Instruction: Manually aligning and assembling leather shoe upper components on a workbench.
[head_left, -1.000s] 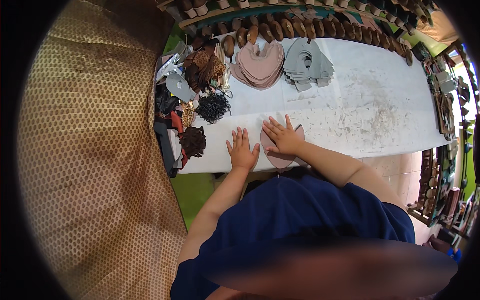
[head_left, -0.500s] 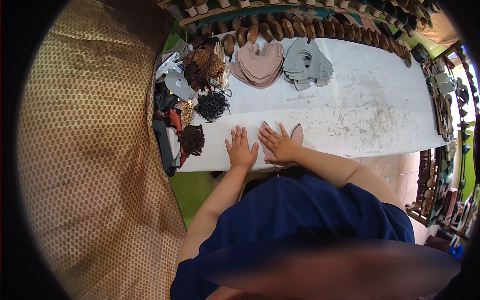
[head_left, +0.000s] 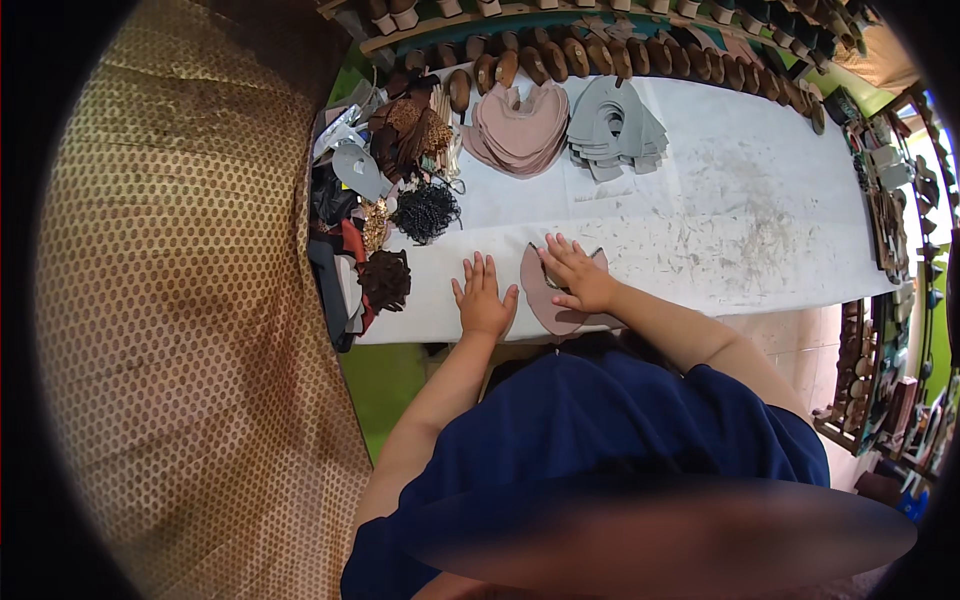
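Near the front edge of the white-covered table lies a pink U-shaped shoe upper piece [head_left: 538, 291], with dark edging at its tips. My right hand [head_left: 583, 280] rests flat over its right side, fingers spread, hiding much of that arm of the U. To the left of the piece, my left hand [head_left: 484, 298] lies open and flat on the table cover, holding nothing. Farther back sits a stack of similar pink pieces [head_left: 517, 135], and beside it a fanned stack of grey pieces [head_left: 615, 140].
A row of brown shoe lasts [head_left: 640, 57] lines the table's far edge. Scraps, black cord [head_left: 425, 212] and a dark brown bundle [head_left: 385, 281] crowd the left end. A patterned gold curtain [head_left: 190, 300] hangs at the left; shoe racks [head_left: 855, 370] stand at the right.
My right hand has slid from the left side of the pink piece to its right side, uncovering the left arm of the U. My left hand has stayed in place.
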